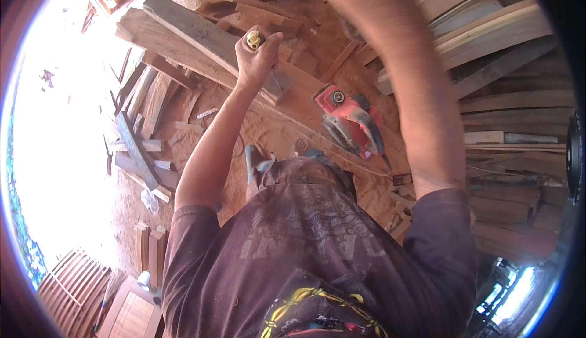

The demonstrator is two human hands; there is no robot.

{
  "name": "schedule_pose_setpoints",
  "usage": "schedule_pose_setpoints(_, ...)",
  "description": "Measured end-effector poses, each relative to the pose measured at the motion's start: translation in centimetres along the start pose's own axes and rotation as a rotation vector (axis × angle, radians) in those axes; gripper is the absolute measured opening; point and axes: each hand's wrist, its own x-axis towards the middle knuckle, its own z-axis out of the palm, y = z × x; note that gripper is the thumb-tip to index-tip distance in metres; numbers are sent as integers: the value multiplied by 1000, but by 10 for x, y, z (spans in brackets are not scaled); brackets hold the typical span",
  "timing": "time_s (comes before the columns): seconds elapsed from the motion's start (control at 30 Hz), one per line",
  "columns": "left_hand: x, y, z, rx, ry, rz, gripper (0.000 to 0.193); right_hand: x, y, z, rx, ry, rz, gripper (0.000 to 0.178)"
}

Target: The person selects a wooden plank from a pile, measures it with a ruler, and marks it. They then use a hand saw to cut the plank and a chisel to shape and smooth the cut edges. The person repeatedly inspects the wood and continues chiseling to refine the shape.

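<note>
My left hand [257, 60] is closed around a hand tool with a yellow-and-black handle [254, 39], held upright so that the handle's end faces up. A thin shaft seems to come down beside the hand, over the near end of a grey weathered plank [189, 32]; whether it is a chisel or a screwdriver I cannot tell. Under that plank runs a longer, wider brown board [305, 129]. My right forearm is raised and blurred by motion, and its hand lies beyond the top edge. Right of the left hand, a red electric planer [351, 118] rests on the board.
Stacked boards [488, 32] line the right side. Offcuts [137, 149] lie scattered on the left. Sawdust covers the ground, and a cord [360, 168] trails from the planer. At the lower left are a bundle of curved wooden slats [70, 292] and a wooden panel [131, 313].
</note>
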Motion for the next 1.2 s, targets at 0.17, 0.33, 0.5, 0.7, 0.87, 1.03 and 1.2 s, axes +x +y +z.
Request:
schedule_pose_setpoints(0.17, 3, 8, 12, -24, 39, -69, 31, -44, 100, 95, -250, -482, -13, 30)
schedule_pose_setpoints(0.33, 34, -17, -4, 29, 40, 16, 26, -89, 146, 63, -40, -447, 216, 40)
schedule_pose_setpoints(0.5, 44, -33, -37, -79, 192, -169, 24, -182, 168, 45, 148, -340, 428, 39)
schedule_pose_setpoints(0.7, 40, -39, -20, 228, 233, -197, 21, -288, 174, 60, 521, -245, 724, 32)
schedule_pose_setpoints(0.87, -2, -8, 20, 450, -114, -389, 26, -340, 174, 77, 591, -181, 913, 29)
schedule_pose_setpoints(1.03, -28, 9, 14, 1358, -464, 77, 50, -360, 169, 81, 622, -105, 864, 31)
schedule_pose_setpoints(1.2, -32, -12, 2, 1485, -576, 108, 39, -364, 181, 85, 655, -119, 792, 33)
